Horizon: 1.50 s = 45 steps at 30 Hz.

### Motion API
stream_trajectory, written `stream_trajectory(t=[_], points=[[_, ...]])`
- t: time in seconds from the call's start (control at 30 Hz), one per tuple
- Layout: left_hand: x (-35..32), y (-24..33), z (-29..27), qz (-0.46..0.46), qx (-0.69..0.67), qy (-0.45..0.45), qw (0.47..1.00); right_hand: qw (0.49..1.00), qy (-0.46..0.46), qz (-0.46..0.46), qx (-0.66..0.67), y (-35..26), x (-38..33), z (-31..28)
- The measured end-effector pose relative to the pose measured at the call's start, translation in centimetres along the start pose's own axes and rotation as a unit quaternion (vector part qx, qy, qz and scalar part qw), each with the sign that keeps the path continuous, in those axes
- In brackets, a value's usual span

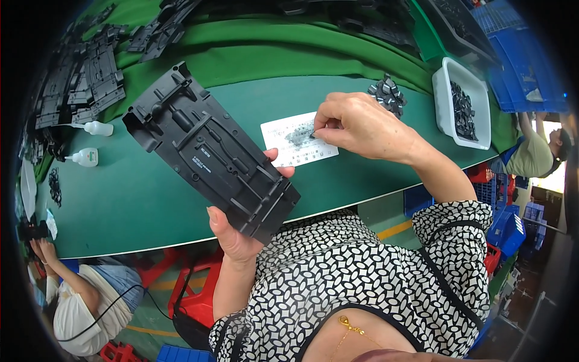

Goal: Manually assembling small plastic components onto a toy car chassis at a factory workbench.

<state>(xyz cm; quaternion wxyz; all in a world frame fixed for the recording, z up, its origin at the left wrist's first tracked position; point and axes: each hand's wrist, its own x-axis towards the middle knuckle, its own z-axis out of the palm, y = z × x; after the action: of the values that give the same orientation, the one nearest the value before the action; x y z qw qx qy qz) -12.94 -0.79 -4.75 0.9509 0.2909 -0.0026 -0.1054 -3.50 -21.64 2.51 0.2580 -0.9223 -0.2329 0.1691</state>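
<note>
My left hand (237, 236) grips the lower end of a long black moulded plastic chassis (208, 151), its thumb on the near side and fingertips showing past the right edge. The chassis is tilted above the table, its ribbed, printed face toward me. Over a white printed card (278, 136) with a dark smudged patch, my right hand (356, 125) pinches with thumb and forefinger. A small dark bit seems to show at those fingertips, too small to name. Just beyond that hand lies a pile of small black plastic parts (387, 95).
A white tub (445, 108) of small black parts stands at the right of the green table (151, 211). Two white squeeze bottles (84, 157) sit at the left. More black chassis parts (99, 75) are heaped at far left. A co-worker (90, 301) sits lower left.
</note>
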Motion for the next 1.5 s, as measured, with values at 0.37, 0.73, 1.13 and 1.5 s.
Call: stream_trajectory(t=[0.37, 0.73, 1.13, 1.5], points=[[0.1, 0.2, 0.1, -0.007, -0.012, 0.000, 1.000, 0.998, 0.016, -0.021, -0.051, 0.2, 1.0, 0.4], [0.1, 0.2, 0.1, -0.008, -0.009, 0.000, 1.000, 0.999, -0.004, 0.029, 0.013, 0.9, 1.8, -0.2], [0.1, 0.1, 0.1, -0.002, 0.000, 0.005, 1.000, 0.998, -0.027, 0.049, 0.026, -0.1, 1.7, 0.5], [0.1, 0.0, 0.3, 0.000, -0.001, 0.007, 1.000, 0.980, 0.103, -0.154, -0.078, 0.6, 0.8, 1.4]])
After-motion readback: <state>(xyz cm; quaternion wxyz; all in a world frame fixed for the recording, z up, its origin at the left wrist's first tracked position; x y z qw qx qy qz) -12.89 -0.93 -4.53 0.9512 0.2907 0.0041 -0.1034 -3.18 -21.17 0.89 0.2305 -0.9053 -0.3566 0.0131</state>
